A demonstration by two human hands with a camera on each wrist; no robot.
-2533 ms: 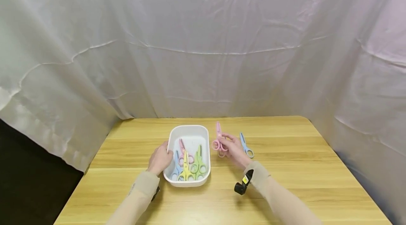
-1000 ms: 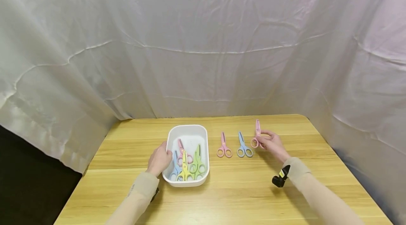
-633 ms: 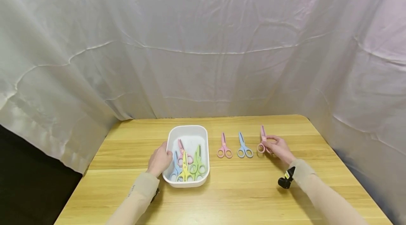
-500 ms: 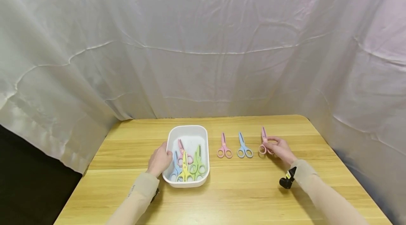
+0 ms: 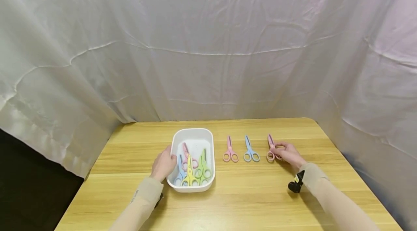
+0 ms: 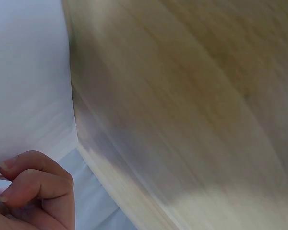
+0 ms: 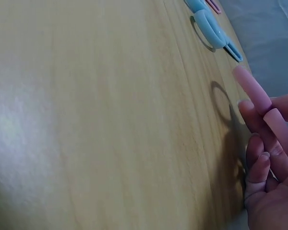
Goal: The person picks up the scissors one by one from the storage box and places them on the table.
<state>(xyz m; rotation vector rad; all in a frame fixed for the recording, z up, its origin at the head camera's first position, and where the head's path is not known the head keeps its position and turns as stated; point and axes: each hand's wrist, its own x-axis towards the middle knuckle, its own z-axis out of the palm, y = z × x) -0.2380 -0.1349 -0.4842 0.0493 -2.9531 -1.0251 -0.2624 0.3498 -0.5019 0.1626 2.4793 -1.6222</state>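
At the right of the row, my right hand (image 5: 289, 154) pinches a pair of pink scissors (image 5: 270, 142) by the handles, blades pointing away. In the right wrist view the pink handles (image 7: 252, 89) sit a little above the table, their shadow beside them. My left hand (image 5: 164, 164) grips the left rim of a white plastic bin (image 5: 192, 189); the left wrist view shows curled fingers (image 6: 41, 179) at the bin's edge. Inside the bin lie pink scissors (image 5: 186, 150), blue scissors (image 5: 181, 167), yellow scissors (image 5: 190, 167) and overlapping green scissors (image 5: 203, 162).
Between the bin and my right hand, another pair of pink scissors (image 5: 229, 146) and a pair of blue scissors (image 5: 248, 146) lie side by side on the wooden table (image 5: 247, 194). A grey curtain (image 5: 208, 79) hangs behind the table and along its sides.
My right hand has carried the pink scissors rightward past the blue pair, then lowered them toward the table. The left hand and the bin have stayed in place.
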